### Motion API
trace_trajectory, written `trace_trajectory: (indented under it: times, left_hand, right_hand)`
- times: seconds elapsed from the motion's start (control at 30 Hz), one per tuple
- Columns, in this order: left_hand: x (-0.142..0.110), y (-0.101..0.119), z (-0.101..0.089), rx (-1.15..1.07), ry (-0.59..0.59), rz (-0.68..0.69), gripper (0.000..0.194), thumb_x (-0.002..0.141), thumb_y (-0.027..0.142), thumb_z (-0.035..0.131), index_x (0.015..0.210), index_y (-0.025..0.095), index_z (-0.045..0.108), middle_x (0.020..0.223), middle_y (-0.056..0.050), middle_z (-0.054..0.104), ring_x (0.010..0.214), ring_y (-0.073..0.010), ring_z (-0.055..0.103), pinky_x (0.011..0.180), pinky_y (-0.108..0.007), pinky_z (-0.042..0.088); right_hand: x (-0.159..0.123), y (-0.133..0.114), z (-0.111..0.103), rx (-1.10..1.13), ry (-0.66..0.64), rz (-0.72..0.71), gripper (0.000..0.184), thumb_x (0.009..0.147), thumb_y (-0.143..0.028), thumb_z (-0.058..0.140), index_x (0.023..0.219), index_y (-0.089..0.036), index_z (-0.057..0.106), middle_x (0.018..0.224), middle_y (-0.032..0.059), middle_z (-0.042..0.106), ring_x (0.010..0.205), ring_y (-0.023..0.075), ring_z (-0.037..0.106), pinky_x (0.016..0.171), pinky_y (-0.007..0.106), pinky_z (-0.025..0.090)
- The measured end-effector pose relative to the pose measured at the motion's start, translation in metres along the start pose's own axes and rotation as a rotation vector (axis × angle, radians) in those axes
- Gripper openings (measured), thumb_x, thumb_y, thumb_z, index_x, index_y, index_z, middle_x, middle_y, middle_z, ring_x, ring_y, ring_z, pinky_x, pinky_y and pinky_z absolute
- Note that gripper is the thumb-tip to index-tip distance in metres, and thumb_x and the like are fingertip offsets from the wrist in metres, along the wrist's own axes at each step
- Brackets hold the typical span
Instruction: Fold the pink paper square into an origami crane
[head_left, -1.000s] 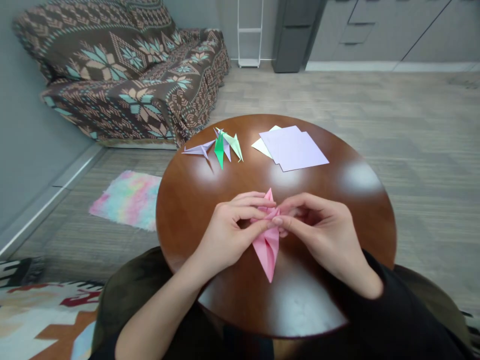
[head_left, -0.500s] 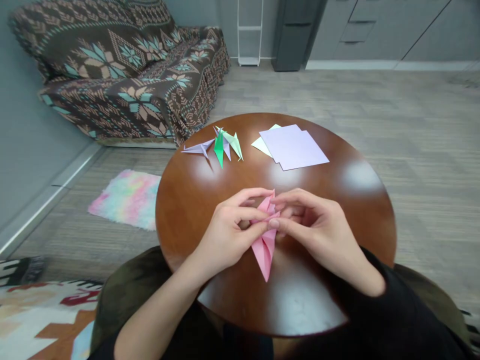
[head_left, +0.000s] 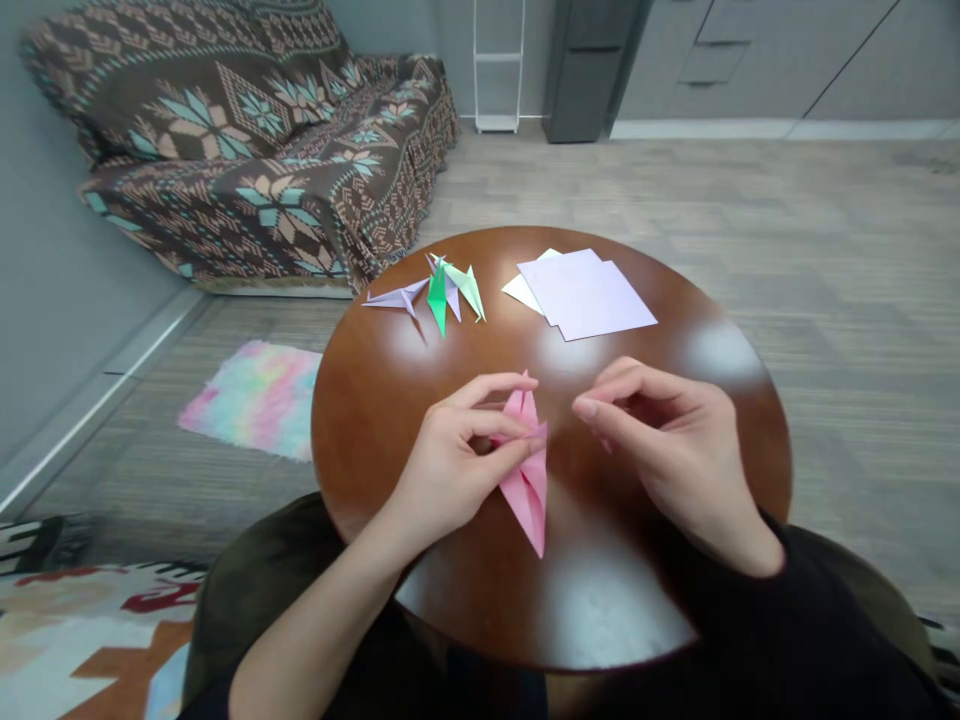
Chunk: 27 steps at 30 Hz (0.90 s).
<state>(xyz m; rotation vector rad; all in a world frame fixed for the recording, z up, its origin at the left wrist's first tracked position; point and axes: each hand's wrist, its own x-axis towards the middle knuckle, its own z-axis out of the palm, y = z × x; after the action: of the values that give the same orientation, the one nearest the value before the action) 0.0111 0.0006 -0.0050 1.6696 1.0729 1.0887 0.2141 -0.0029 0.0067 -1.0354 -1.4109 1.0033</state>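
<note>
A pink origami crane (head_left: 526, 497), partly folded, is pinched between the thumb and fingers of my left hand (head_left: 457, 455) over the near half of the table. One long point of the paper aims toward me, and another sticks up beyond my fingers. My left palm side hides its middle-left part. To the right, apart from the paper, my right hand (head_left: 664, 430) hovers with thumb and index fingertip pressed together. Nothing shows between those fingertips.
The round wooden table (head_left: 375, 420) carries several folded paper cranes (head_left: 439, 295) at its far left. Lavender sheets (head_left: 589, 295) overlap a pale green sheet (head_left: 525, 292) at the far right. A patterned sofa (head_left: 262, 180) and a fluffy pastel mat (head_left: 251, 400) lie beyond on the left.
My right hand has let go of the pink paper and moved away to the right. My left hand still grips the paper, whose near tip has swung slightly right.
</note>
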Motion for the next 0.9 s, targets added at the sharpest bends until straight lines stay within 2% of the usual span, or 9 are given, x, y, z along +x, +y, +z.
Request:
trace_trajectory:
  times: [0.07, 0.2, 0.33, 0.4, 0.5, 0.6, 0.7, 0.8, 0.9]
  left_hand:
    - [0.001, -0.002, -0.002, -0.015, 0.075, -0.003, 0.005, 0.083, 0.022, 0.083, 0.08, 0.024, 0.086, 0.123, -0.009, 0.075, 0.12, -0.0261, 0.069, 0.105, -0.035, 0.054]
    - [0.003, -0.002, -0.003, -0.121, 0.134, -0.023, 0.002, 0.08, 0.023, 0.086, 0.081, 0.024, 0.086, 0.13, -0.009, 0.071, 0.119, -0.0253, 0.07, 0.103, -0.033, 0.056]
    - [0.002, 0.002, 0.0, -0.155, 0.157, 0.024, 0.003, 0.08, 0.019, 0.085, 0.081, 0.022, 0.086, 0.12, -0.011, 0.076, 0.126, -0.0275, 0.067, 0.096, -0.03, 0.06]
    - [0.001, 0.004, 0.001, -0.133, 0.189, 0.05, 0.004, 0.079, 0.017, 0.085, 0.081, 0.02, 0.084, 0.115, -0.011, 0.077, 0.128, -0.028, 0.066, 0.09, -0.028, 0.061]
    - [-0.002, 0.005, 0.004, -0.237, 0.232, 0.014, 0.019, 0.077, 0.017, 0.087, 0.094, 0.019, 0.078, 0.124, -0.011, 0.075, 0.098, -0.0216, 0.077, 0.077, -0.027, 0.063]
    - [-0.002, 0.004, 0.007, -0.357, 0.234, -0.087, 0.044, 0.074, 0.02, 0.089, 0.111, 0.021, 0.066, 0.097, -0.005, 0.08, 0.076, -0.018, 0.077, 0.068, -0.025, 0.062]
    - [0.0, 0.001, 0.007, -0.383, 0.273, -0.165, 0.046, 0.071, 0.022, 0.091, 0.106, 0.021, 0.06, 0.078, 0.001, 0.077, 0.071, -0.0177, 0.077, 0.063, -0.022, 0.059]
    - [0.003, -0.001, 0.003, -0.354, 0.371, -0.154, 0.041, 0.067, 0.021, 0.094, 0.088, 0.02, 0.058, 0.078, 0.002, 0.075, 0.071, -0.0144, 0.075, 0.064, -0.019, 0.058]
    - [0.003, 0.0, 0.0, -0.246, 0.355, -0.107, 0.031, 0.07, 0.026, 0.092, 0.076, 0.017, 0.063, 0.077, 0.001, 0.072, 0.071, -0.0128, 0.072, 0.066, -0.019, 0.058]
  right_hand:
    - [0.001, 0.002, 0.0, -0.083, 0.015, -0.068, 0.009, 0.088, -0.016, 0.078, 0.081, -0.021, 0.074, 0.081, -0.0011, 0.067, 0.07, 0.0115, 0.06, 0.062, 0.026, 0.046]
    - [0.0, 0.006, 0.004, -0.232, -0.141, -0.141, 0.012, 0.085, -0.018, 0.082, 0.096, -0.02, 0.077, 0.102, 0.0053, 0.069, 0.09, 0.0171, 0.066, 0.08, 0.03, 0.053]
    - [-0.002, 0.009, 0.007, -0.294, -0.195, -0.178, 0.002, 0.089, -0.017, 0.076, 0.091, -0.019, 0.077, 0.117, 0.01, 0.068, 0.108, 0.0227, 0.069, 0.093, 0.034, 0.055]
    - [-0.003, 0.009, 0.008, -0.247, -0.215, -0.141, 0.004, 0.091, -0.016, 0.074, 0.089, -0.02, 0.076, 0.113, 0.0087, 0.071, 0.105, 0.0223, 0.07, 0.092, 0.034, 0.056]
    - [-0.006, 0.009, 0.009, -0.157, -0.206, -0.044, 0.005, 0.09, -0.018, 0.076, 0.089, -0.021, 0.072, 0.089, 0.0027, 0.074, 0.081, 0.0174, 0.071, 0.075, 0.029, 0.057]
    - [-0.007, 0.008, 0.009, -0.167, -0.171, -0.025, 0.008, 0.09, -0.017, 0.074, 0.088, -0.021, 0.067, 0.08, -0.0004, 0.071, 0.069, 0.0144, 0.067, 0.063, 0.025, 0.054]
    - [-0.006, 0.003, 0.007, -0.229, -0.242, -0.064, 0.01, 0.096, -0.013, 0.063, 0.094, -0.021, 0.069, 0.086, 0.001, 0.072, 0.074, 0.0145, 0.067, 0.066, 0.026, 0.054]
    - [-0.004, -0.003, 0.005, -0.178, -0.458, -0.089, 0.025, 0.093, -0.009, 0.064, 0.114, -0.021, 0.069, 0.11, 0.0056, 0.073, 0.094, 0.0192, 0.07, 0.085, 0.032, 0.058]
    - [-0.004, -0.004, 0.007, -0.137, -0.438, -0.031, 0.029, 0.088, -0.016, 0.076, 0.116, -0.021, 0.07, 0.116, 0.0073, 0.074, 0.093, 0.0205, 0.072, 0.083, 0.034, 0.06]
